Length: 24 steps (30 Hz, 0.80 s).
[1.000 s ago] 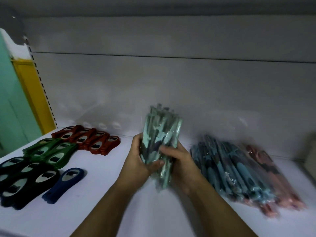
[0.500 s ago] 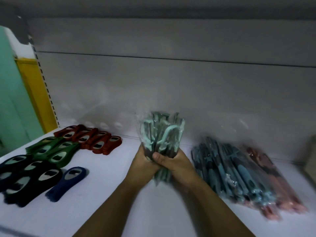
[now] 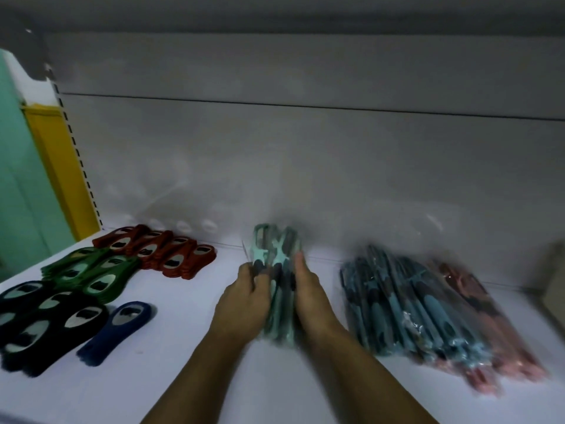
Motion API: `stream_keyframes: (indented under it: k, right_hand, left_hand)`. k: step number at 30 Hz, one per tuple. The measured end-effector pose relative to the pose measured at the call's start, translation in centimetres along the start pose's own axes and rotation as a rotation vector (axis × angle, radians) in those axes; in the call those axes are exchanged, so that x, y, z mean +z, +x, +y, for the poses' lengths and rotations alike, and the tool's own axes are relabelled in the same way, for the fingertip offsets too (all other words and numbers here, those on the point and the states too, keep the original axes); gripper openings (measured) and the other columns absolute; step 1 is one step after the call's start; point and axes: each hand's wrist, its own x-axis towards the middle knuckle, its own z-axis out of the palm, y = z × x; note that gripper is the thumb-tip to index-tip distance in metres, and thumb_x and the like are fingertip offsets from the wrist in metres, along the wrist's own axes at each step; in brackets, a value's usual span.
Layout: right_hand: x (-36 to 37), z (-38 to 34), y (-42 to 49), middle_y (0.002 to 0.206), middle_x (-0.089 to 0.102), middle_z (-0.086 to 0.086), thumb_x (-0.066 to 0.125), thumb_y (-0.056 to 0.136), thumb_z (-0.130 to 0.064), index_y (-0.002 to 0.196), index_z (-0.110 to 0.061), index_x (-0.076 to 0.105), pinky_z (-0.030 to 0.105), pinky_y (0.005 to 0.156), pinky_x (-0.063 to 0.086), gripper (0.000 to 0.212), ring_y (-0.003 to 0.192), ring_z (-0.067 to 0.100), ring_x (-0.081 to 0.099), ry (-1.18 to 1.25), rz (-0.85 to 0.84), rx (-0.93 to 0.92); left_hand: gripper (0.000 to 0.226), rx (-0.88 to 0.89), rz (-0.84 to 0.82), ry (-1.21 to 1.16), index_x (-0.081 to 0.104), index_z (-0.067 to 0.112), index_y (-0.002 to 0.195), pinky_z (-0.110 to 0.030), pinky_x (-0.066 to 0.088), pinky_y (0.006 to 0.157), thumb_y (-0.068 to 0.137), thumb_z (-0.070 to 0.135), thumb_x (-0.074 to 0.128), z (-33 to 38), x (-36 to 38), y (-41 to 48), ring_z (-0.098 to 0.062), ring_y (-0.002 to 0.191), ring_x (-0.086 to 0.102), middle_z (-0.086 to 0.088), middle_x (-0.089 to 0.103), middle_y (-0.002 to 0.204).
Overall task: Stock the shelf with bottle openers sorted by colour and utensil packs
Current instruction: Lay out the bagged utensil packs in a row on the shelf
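You're on the utensil-pack step: your left hand and right hand both grip the mint packs low over mid-shelf, so next, I judge, lay them flat beside the teal packs and release.

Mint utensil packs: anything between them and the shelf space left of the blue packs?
Nothing visible. The left hand and right hand hold the mint utensil packs over bare shelf; blue packs lie apart to the right, red openers to the left.
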Motion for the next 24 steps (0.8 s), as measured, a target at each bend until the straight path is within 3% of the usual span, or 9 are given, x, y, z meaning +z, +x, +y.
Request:
stream_keyframes:
  k: [3,5,7,9,11,13,16,20,24]
  right_hand:
    - [-0.4,0.2,0.1,0.136,0.044,0.006,0.024,0.100,-0.053,0.138,-0.026,0.039,0.039,0.106,0.027,0.049,0.125,0.026,0.037,-0.672,0.148,-0.085]
    - [-0.8,-0.1,0.0,0.142,0.039,0.011,0.024,0.100,-0.051,0.144,-0.022,0.032,0.041,0.108,0.025,0.052,0.129,0.029,0.033,-0.689,0.135,-0.039]
    - [-1.6,-0.5,-0.4,0.150,0.030,0.011,0.026,0.099,-0.054,0.150,-0.022,0.024,0.043,0.113,0.023,0.060,0.137,0.030,0.028,-0.669,0.165,-0.048]
    - [-2.4,-1.0,-1.3,0.144,0.032,0.010,0.030,0.099,-0.050,0.145,-0.023,0.027,0.043,0.108,0.032,0.054,0.131,0.030,0.036,-0.686,0.147,-0.058]
    - [-2.9,-1.3,-2.0,0.130,0.042,0.008,0.035,0.098,-0.042,0.133,-0.022,0.036,0.039,0.098,0.039,0.040,0.118,0.029,0.047,-0.766,0.055,-0.050]
    - [-2.7,-1.1,-2.1,0.122,0.045,0.007,0.042,0.096,-0.035,0.128,-0.017,0.038,0.036,0.092,0.041,0.036,0.112,0.028,0.049,-0.819,-0.017,-0.050]
    - [-1.9,-0.9,-1.6,0.115,0.045,0.004,0.050,0.094,-0.031,0.127,-0.016,0.040,0.028,0.081,0.040,0.037,0.100,0.022,0.051,-0.753,0.015,-0.115]
    - [-1.8,-0.9,-1.2,0.118,0.047,0.007,0.052,0.094,-0.031,0.122,-0.013,0.044,0.026,0.078,0.039,0.034,0.096,0.023,0.051,-0.716,0.130,-0.163]
    - [-3.3,-0.6,-1.4,0.121,0.048,0.010,0.046,0.093,-0.056,0.123,-0.015,0.049,0.036,0.091,0.045,0.051,0.109,0.030,0.053,-0.936,0.089,-0.137]
  left_hand:
    - [0.043,-0.035,-0.022,0.313,0.040,0.029,0.143,-0.043,0.027,0.111,0.102,0.037,0.030,-0.4,-0.6,0.8,-0.027,0.135,0.035,-0.006,0.041,0.149]
    - [0.056,-0.016,-0.011,0.297,0.025,0.029,0.152,-0.045,0.023,0.115,0.099,0.044,0.036,-0.4,-1.3,0.7,-0.026,0.141,0.026,-0.004,0.028,0.156]
    - [0.063,0.104,-0.035,0.165,0.027,0.034,0.150,-0.044,0.031,0.114,0.093,0.054,0.045,-0.9,-1.8,0.4,-0.023,0.135,0.036,0.001,0.033,0.152]
    - [0.059,0.197,-0.131,0.209,0.038,0.036,0.145,-0.029,0.033,0.112,0.091,0.048,0.056,-0.8,-2.2,-0.1,-0.016,0.133,0.039,0.007,0.031,0.151]
    - [0.051,0.270,-0.235,0.287,0.048,0.032,0.141,-0.002,0.022,0.104,0.092,0.028,0.061,-0.8,-2.2,-0.1,-0.012,0.137,0.035,0.017,0.026,0.148]
    - [0.050,0.296,-0.267,0.301,0.049,0.030,0.141,0.008,0.012,0.093,0.094,0.014,0.056,-1.0,-2.1,0.4,-0.010,0.140,0.030,0.019,0.023,0.145]
    - [0.050,0.323,-0.214,0.294,0.045,0.034,0.143,-0.004,0.012,0.104,0.098,0.012,0.050,-1.4,-2.5,1.0,-0.010,0.145,0.024,0.008,0.018,0.160]
    - [0.040,0.350,-0.099,0.340,0.055,0.040,0.133,-0.027,0.028,0.116,0.095,0.029,0.059,-1.7,-3.0,1.6,-0.015,0.140,0.037,0.006,0.029,0.158]
    - [0.066,0.249,-0.212,0.457,0.031,0.050,0.145,-0.037,0.026,0.117,0.086,0.066,0.053,-1.6,-3.4,0.5,-0.016,0.147,0.022,0.007,0.010,0.163]
